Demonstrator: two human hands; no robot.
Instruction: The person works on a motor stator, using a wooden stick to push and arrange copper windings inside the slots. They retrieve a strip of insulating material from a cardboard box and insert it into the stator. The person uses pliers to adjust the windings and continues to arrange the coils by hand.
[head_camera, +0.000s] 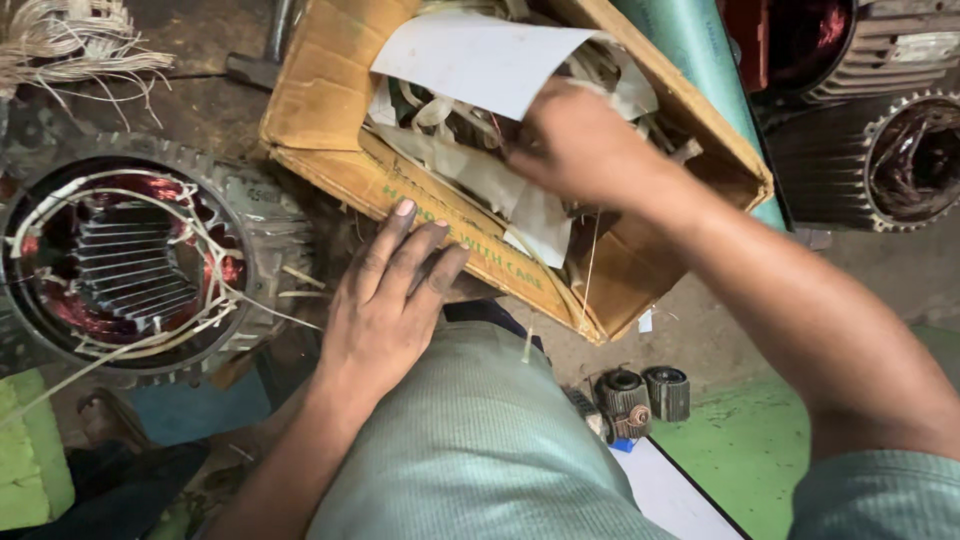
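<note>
My right hand (575, 145) reaches into an open cardboard box (330, 90) full of pale paper strips and scraps (500, 185), its fingers buried among them beneath a white sheet (470, 60). Whether it grips anything is hidden. My left hand (385, 300) lies flat, fingers spread, on my knee with its fingertips against the box's front wall. An open motor stator (130, 265) with copper windings and white tie cords sits to the left of that hand.
Two more finned motor housings (880, 150) stand at the upper right beside a green roll (700, 50). A hammer (262, 55) and a bundle of pale cords (70, 45) lie at the top left. Small black parts (645, 395) sit on the floor by my leg.
</note>
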